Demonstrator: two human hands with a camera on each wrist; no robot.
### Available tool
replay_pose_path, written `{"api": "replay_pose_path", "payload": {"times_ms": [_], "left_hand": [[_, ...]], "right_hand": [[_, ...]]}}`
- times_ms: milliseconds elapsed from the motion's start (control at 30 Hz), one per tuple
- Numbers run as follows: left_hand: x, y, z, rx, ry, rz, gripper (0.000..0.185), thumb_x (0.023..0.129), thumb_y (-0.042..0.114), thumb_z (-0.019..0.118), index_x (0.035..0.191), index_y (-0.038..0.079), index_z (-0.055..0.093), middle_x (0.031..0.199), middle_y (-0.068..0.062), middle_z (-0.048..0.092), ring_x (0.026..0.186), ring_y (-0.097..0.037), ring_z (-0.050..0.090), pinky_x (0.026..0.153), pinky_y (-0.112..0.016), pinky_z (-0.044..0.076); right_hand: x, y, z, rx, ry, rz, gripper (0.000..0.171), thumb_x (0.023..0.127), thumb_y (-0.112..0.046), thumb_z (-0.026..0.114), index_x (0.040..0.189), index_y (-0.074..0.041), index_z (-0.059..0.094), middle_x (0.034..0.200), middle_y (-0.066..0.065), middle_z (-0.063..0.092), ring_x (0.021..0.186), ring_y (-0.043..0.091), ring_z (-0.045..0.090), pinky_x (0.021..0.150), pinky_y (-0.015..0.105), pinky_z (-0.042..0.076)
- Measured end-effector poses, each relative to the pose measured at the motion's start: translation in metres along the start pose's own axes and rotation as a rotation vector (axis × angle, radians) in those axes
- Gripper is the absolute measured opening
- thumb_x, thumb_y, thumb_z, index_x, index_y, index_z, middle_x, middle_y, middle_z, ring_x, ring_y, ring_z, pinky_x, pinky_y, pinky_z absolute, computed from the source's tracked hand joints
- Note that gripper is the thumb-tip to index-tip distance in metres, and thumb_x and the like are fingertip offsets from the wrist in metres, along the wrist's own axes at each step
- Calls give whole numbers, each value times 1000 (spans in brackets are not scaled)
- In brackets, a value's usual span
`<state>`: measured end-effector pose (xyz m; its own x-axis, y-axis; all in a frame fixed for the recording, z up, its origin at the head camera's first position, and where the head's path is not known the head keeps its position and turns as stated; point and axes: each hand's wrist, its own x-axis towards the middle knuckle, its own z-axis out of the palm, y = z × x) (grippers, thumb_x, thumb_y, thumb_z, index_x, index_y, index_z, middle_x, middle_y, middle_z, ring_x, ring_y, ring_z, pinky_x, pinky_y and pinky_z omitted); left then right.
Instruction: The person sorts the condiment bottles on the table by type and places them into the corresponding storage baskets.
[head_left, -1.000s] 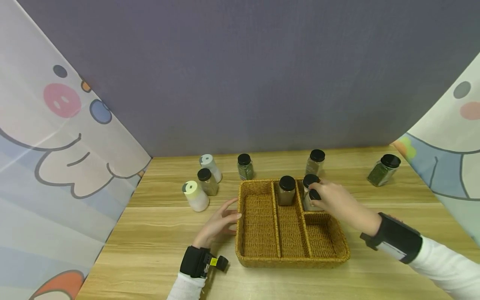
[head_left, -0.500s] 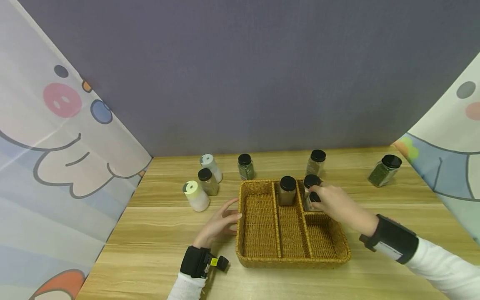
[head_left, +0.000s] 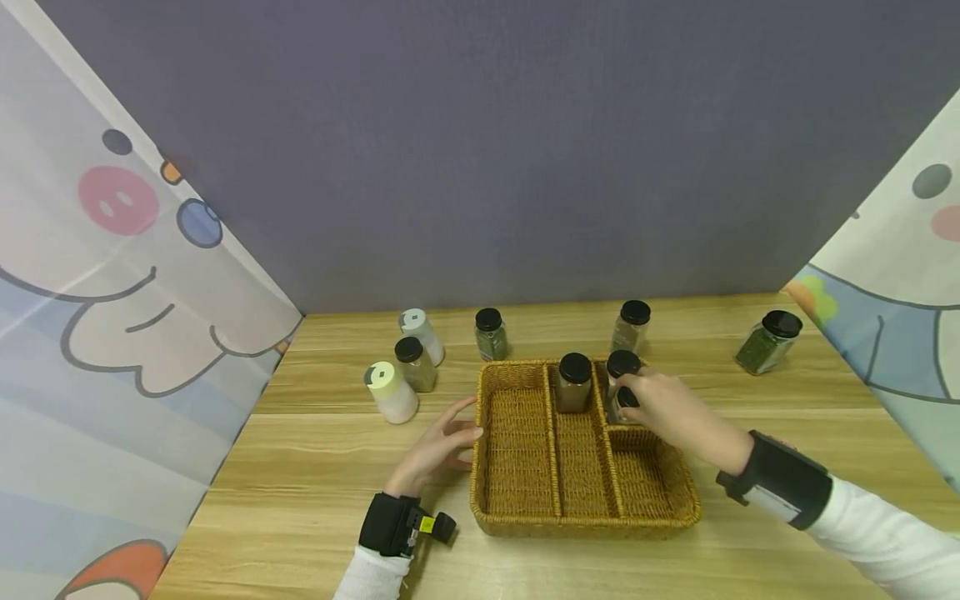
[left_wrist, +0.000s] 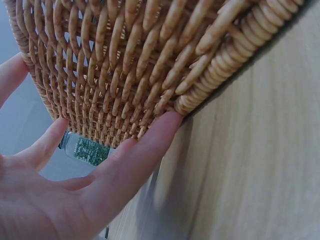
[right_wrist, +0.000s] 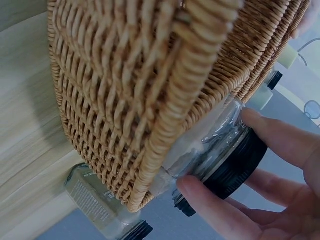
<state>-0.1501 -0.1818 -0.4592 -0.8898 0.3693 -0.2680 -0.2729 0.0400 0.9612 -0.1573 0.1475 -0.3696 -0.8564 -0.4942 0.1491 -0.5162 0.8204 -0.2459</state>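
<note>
A woven basket (head_left: 585, 526) with several compartments stands on the table. My right hand (head_left: 678, 414) reaches over its right rim and pinches a clear spice jar with a black lid (right_wrist: 237, 162) between thumb and fingers, in the back right compartment. Beside that jar, in the same compartment, is another black-lidded jar (head_left: 623, 363). A brown-filled spice jar (head_left: 573, 392) stands upright at the back of the middle compartment. My left hand (head_left: 433, 450) touches the basket's left wall with spread, extended fingers; the left wrist view shows its fingertips against the weave (left_wrist: 115, 75).
Behind the basket stand a green-filled jar (head_left: 491, 337) and a brownish jar (head_left: 630, 329). Another green-filled jar (head_left: 767, 343) is at the far right. Two pale bottles (head_left: 393, 396) and a black-lidded jar (head_left: 417, 367) stand left. A grey panel (head_left: 525, 167) rises behind the table.
My right hand has shifted very slightly left, and the lid of the jar it pinches shows marginally lower in the compartment. The left hand and basket have stayed put.
</note>
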Motion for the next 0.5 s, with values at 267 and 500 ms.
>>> {"api": "replay_pose_path", "payload": {"times_ms": [267, 500], "left_hand": [[0, 0, 0, -8, -6, -3, 69, 83, 25, 61, 140, 18, 22, 129, -26, 36, 108, -34, 48, 77, -46, 49], [0, 0, -1, 5, -4, 3, 68, 84, 24, 60, 140, 17, 22, 128, -26, 37, 108, -34, 49, 76, -46, 49]], "right_hand": [[-1, -1, 0, 5, 10, -4, 34, 70, -13, 73, 96, 4, 60, 72, 10, 59, 49, 8, 47, 45, 22, 41], [-2, 0, 1, 9, 22, -10, 35, 70, -14, 73, 97, 3, 60, 66, 4, 55, 45, 5, 40, 42, 19, 36]]}}
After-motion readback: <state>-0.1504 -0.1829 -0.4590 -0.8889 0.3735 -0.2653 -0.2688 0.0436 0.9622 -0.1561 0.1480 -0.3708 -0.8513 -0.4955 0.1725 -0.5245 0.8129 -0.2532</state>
